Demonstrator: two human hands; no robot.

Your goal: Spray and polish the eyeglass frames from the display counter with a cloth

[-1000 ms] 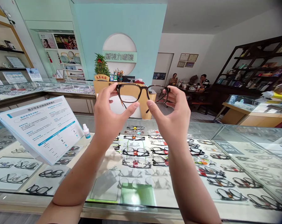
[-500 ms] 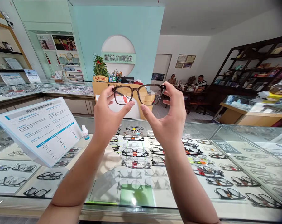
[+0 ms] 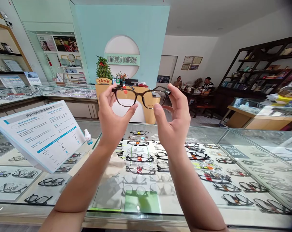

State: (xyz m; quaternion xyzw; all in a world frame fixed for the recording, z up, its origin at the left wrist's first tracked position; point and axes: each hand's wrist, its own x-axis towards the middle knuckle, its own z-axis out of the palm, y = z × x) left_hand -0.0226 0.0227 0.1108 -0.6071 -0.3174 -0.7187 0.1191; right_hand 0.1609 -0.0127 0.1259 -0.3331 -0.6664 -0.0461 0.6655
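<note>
Both my hands hold a pair of dark-framed glasses (image 3: 141, 96) up in front of me, above a glass display counter (image 3: 208, 135). My left hand (image 3: 113, 120) pinches the left end of the frame between fingers and thumb. My right hand (image 3: 172, 124) grips the right end, fingers curled round the hinge. A small red tag hangs on the frame near the left lens. The temples point away from me.
Rows of glasses (image 3: 139, 158) lie under the counter glass. A tilted information board (image 3: 39, 132) and a small dropper bottle (image 3: 88, 137) stand at left. A green cloth (image 3: 142, 201) lies near the front edge. Two people (image 3: 206, 84) sit at a table far back; shelves at right.
The glasses have tilted and shifted slightly left in my hands, the top edge tipping toward me. My right thumb has moved lower beneath the frame.
</note>
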